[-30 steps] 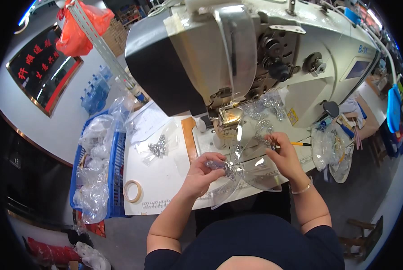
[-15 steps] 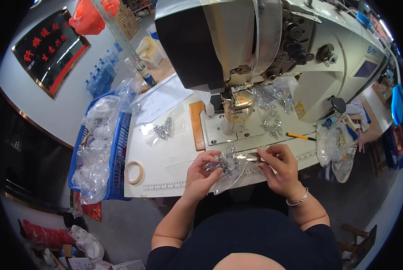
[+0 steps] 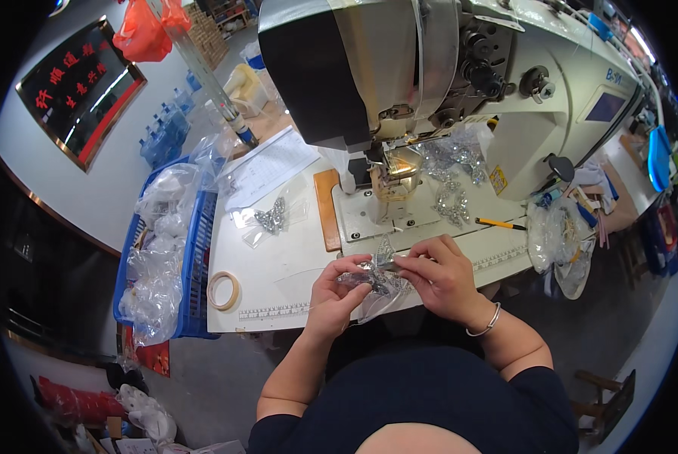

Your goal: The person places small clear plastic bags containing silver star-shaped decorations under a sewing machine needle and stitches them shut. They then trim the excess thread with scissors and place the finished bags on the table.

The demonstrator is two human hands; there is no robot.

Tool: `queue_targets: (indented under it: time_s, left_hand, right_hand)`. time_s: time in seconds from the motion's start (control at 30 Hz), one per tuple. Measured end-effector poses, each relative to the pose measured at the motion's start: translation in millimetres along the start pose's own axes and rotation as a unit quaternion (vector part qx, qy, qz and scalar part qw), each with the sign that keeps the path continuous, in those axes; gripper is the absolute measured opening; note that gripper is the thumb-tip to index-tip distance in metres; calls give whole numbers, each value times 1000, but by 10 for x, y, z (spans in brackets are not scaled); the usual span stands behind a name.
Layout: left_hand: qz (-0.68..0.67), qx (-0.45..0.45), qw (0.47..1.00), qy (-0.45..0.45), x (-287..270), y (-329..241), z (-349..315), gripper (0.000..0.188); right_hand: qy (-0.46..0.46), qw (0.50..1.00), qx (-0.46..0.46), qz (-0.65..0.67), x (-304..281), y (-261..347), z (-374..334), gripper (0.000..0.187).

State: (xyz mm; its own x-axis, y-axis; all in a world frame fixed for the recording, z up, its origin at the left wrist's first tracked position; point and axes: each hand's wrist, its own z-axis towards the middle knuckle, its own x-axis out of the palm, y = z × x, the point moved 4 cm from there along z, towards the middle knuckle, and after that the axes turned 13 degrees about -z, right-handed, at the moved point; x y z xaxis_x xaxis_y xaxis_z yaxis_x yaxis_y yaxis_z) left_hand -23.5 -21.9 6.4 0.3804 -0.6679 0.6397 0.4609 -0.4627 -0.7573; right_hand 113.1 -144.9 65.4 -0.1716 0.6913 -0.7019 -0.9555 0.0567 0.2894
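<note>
Head view: left hand [image 3: 331,296] pinching half-hidden silvery piece [image 3: 384,284]; right hand [image 3: 441,278] pinched together, hold obscured.

Light: warm glow at my sewing machine [image 3: 554,57]; tabletop [image 3: 278,265] evenly bright; floor [image 3: 233,367] dim. Glare: white highlights on clear plastic bags [image 3: 157,295]. Optics: black fisheye rim, bowed edges; silver appliqué [image 3: 380,286] in my left hand [image 3: 331,303], fine detail indistinct.

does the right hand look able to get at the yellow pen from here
Probably yes: the yellow pen lies ahead and to the right of the right hand, with nothing visible between them, though that hand looks busy at the silvery piece.
</note>
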Motion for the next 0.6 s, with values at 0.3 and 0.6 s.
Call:
queue_targets:
  time_s: [0.3,0.6]
  left_hand:
    - [573,375,708,171,268,-322,-93,22]
    - [662,474,513,270,500,-508,-117,24]
  right_hand:
    - [-222,973,44,51,-620,-104,-98,27]
    - [-44,997,-33,-56,-345,157,14,33]
